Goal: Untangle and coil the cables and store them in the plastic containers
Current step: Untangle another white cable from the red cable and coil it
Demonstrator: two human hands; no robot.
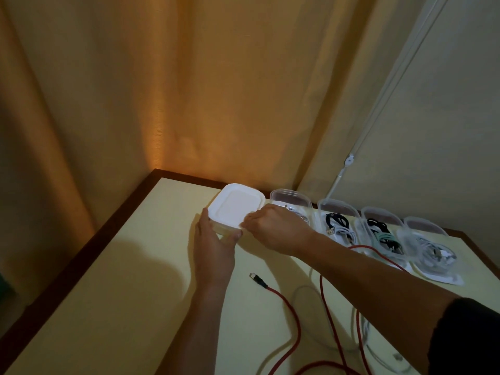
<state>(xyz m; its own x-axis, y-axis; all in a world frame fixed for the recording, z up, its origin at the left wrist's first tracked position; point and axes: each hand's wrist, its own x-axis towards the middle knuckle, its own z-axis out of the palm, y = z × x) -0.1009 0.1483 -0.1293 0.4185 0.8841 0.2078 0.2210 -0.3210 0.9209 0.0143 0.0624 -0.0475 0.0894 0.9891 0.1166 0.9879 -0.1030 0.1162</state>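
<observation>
We see the left hand (213,239) cupping the near left corner of a box with a white lid (238,209) at the back of the pale surface (121,280), fingers curled round its edge. The right hand (273,226) pinches the lid's near right edge. A red cable (289,315) lies loose nearer us. Rightward, four open clear boxes (338,220) hold coiled cables

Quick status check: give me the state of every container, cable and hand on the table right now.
Lidded container: lid on, held by both hands.
Four clear containers: open, cables coiled inside.
Red cable: loose, uncoiled on table.
White cable: loose on table.
Left hand: grips container's side.
Right hand: pinches lid edge.
</observation>
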